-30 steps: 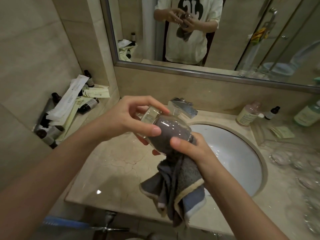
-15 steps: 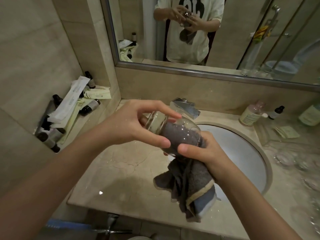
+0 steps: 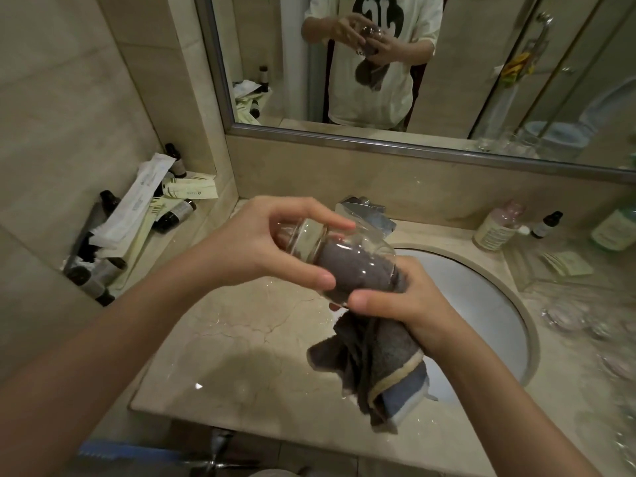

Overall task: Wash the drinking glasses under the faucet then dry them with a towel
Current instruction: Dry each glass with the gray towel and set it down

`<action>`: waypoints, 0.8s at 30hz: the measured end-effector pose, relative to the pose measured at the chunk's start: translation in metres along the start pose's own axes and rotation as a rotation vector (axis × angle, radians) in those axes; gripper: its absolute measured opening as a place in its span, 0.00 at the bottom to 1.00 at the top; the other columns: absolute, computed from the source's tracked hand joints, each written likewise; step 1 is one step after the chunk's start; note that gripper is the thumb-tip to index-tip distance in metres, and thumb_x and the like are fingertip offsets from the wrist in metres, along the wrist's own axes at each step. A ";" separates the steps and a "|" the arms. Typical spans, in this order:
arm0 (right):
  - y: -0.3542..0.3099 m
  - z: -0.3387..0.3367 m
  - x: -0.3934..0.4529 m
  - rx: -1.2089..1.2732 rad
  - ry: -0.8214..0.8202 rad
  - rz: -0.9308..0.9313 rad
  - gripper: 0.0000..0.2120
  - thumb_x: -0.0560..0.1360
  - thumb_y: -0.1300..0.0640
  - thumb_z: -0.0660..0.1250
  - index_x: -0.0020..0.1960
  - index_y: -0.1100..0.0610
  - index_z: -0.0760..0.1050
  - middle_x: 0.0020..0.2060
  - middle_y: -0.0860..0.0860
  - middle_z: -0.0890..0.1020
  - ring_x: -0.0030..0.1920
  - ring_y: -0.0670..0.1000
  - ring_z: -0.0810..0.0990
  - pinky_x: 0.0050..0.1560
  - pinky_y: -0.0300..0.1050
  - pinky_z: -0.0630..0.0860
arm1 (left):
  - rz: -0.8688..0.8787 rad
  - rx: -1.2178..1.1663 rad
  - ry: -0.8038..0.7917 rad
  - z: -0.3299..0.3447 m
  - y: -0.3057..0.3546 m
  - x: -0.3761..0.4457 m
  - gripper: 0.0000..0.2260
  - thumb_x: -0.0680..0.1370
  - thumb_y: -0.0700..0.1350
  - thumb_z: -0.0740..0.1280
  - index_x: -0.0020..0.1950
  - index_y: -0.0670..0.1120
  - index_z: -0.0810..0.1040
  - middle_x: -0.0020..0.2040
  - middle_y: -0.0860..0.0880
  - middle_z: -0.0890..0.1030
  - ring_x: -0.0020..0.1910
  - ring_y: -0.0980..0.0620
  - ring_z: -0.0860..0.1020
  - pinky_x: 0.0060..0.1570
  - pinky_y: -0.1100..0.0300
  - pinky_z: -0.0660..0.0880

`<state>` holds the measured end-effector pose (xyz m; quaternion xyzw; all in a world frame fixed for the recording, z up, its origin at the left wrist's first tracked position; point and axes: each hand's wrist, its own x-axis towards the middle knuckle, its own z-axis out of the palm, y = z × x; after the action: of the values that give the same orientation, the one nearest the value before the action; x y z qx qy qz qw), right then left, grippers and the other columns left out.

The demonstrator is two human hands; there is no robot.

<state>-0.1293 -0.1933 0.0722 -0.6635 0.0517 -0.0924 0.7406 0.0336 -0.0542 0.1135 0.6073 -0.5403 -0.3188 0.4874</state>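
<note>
Above the marble counter (image 3: 241,342), both hands grip the glass (image 3: 347,256), towel (image 3: 375,366) stuffed inside.

glass (image 3: 347,256): centre frame, over the counter (image 3: 241,339), left of sink (image 3: 481,304)
towel (image 3: 375,370): stuffed inside it, hanging below
faucet (image 3: 364,211): just behind
bottles (image 3: 113,235): ledge, left

Left of the sink (image 3: 481,297), the marble counter (image 3: 241,339) lies bare and open to a hand. Far left of the sink, a ledge is crowded with bottles and packets (image 3: 137,222). Behind the sink stands the faucet (image 3: 368,215). Right of it, glasses (image 3: 568,315) and bottles (image 3: 499,227) block the counter.
</note>
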 end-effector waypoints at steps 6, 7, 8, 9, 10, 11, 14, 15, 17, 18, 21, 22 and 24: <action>-0.006 -0.013 0.004 -0.157 0.037 -0.069 0.17 0.62 0.54 0.75 0.39 0.69 0.78 0.33 0.59 0.78 0.34 0.53 0.79 0.37 0.43 0.76 | 0.028 0.067 0.114 0.011 -0.009 0.002 0.22 0.66 0.50 0.78 0.59 0.61 0.80 0.56 0.56 0.82 0.52 0.43 0.83 0.42 0.45 0.83; -0.006 -0.015 0.005 -0.140 0.028 -0.049 0.20 0.62 0.54 0.75 0.40 0.71 0.77 0.33 0.61 0.78 0.34 0.55 0.79 0.38 0.45 0.76 | 0.114 0.236 0.105 0.011 -0.009 0.001 0.22 0.68 0.53 0.76 0.61 0.61 0.78 0.57 0.58 0.82 0.54 0.45 0.82 0.47 0.49 0.82; -0.006 -0.017 0.005 -0.114 0.009 -0.021 0.20 0.61 0.54 0.74 0.40 0.71 0.77 0.33 0.61 0.79 0.35 0.55 0.79 0.38 0.45 0.77 | 0.219 0.383 0.093 0.011 -0.009 0.000 0.24 0.68 0.55 0.75 0.64 0.58 0.77 0.59 0.59 0.80 0.57 0.52 0.81 0.52 0.59 0.80; -0.005 -0.017 0.005 -0.078 -0.014 0.011 0.18 0.61 0.54 0.74 0.40 0.69 0.78 0.33 0.60 0.80 0.35 0.55 0.81 0.38 0.45 0.78 | 0.300 0.451 0.083 0.010 -0.009 0.000 0.25 0.68 0.54 0.75 0.65 0.55 0.77 0.59 0.59 0.79 0.58 0.58 0.79 0.53 0.68 0.77; -0.004 -0.017 0.004 -0.048 -0.033 0.037 0.17 0.60 0.54 0.74 0.40 0.67 0.79 0.33 0.59 0.81 0.35 0.54 0.81 0.37 0.45 0.79 | 0.314 0.441 0.081 0.010 -0.008 -0.001 0.25 0.68 0.53 0.75 0.64 0.53 0.78 0.58 0.59 0.79 0.58 0.60 0.79 0.52 0.71 0.75; -0.004 -0.016 0.003 -0.033 -0.045 0.054 0.16 0.60 0.55 0.74 0.40 0.66 0.79 0.33 0.58 0.81 0.35 0.54 0.82 0.37 0.44 0.79 | 0.277 0.388 0.091 0.011 -0.007 -0.002 0.24 0.67 0.52 0.76 0.63 0.53 0.79 0.56 0.60 0.81 0.56 0.59 0.80 0.50 0.69 0.77; -0.006 -0.013 0.004 -0.149 -0.071 0.021 0.11 0.60 0.56 0.76 0.37 0.62 0.79 0.31 0.55 0.78 0.34 0.51 0.79 0.36 0.42 0.77 | 0.017 0.023 0.104 0.013 -0.008 -0.006 0.24 0.63 0.50 0.78 0.58 0.59 0.82 0.55 0.58 0.83 0.52 0.50 0.83 0.41 0.47 0.83; -0.007 -0.013 0.005 -0.217 -0.082 0.008 0.11 0.61 0.57 0.77 0.37 0.63 0.79 0.31 0.56 0.77 0.34 0.51 0.79 0.36 0.42 0.77 | -0.049 -0.074 0.106 0.015 -0.011 -0.007 0.23 0.62 0.48 0.78 0.57 0.59 0.82 0.56 0.57 0.83 0.54 0.52 0.83 0.40 0.45 0.83; -0.006 -0.015 0.006 -0.258 -0.096 0.033 0.11 0.63 0.61 0.78 0.39 0.66 0.79 0.33 0.60 0.78 0.33 0.54 0.81 0.35 0.45 0.79 | -0.131 -0.176 0.120 0.019 -0.018 -0.010 0.23 0.62 0.46 0.78 0.56 0.58 0.82 0.57 0.59 0.82 0.56 0.55 0.82 0.39 0.47 0.83; -0.004 -0.015 0.006 -0.245 -0.096 0.059 0.11 0.64 0.62 0.78 0.40 0.67 0.79 0.33 0.62 0.79 0.33 0.56 0.82 0.34 0.46 0.80 | -0.148 -0.194 0.121 0.021 -0.021 -0.012 0.23 0.63 0.47 0.78 0.57 0.59 0.82 0.58 0.60 0.81 0.57 0.55 0.82 0.39 0.49 0.83; 0.007 -0.016 0.004 -0.256 -0.110 0.119 0.13 0.63 0.56 0.77 0.39 0.64 0.80 0.32 0.62 0.78 0.33 0.54 0.80 0.35 0.43 0.77 | -0.163 -0.057 0.093 0.025 -0.032 -0.025 0.27 0.62 0.53 0.77 0.60 0.66 0.78 0.61 0.64 0.78 0.59 0.61 0.79 0.49 0.57 0.82; 0.011 -0.015 0.004 -0.249 -0.117 0.144 0.12 0.62 0.54 0.77 0.38 0.62 0.81 0.33 0.63 0.78 0.33 0.54 0.79 0.36 0.43 0.76 | -0.169 0.035 0.072 0.024 -0.034 -0.029 0.29 0.61 0.56 0.77 0.61 0.69 0.76 0.62 0.67 0.77 0.59 0.63 0.78 0.53 0.61 0.79; 0.016 -0.014 0.004 -0.264 -0.147 0.183 0.13 0.62 0.54 0.77 0.40 0.63 0.82 0.35 0.66 0.78 0.34 0.58 0.80 0.36 0.45 0.78 | -0.206 0.155 0.029 0.022 -0.037 -0.034 0.31 0.61 0.60 0.76 0.62 0.71 0.73 0.62 0.68 0.76 0.60 0.66 0.76 0.57 0.64 0.76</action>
<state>-0.1273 -0.2060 0.0551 -0.7526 0.0692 0.0317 0.6540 0.0188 -0.0286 0.0672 0.7001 -0.4910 -0.3154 0.4115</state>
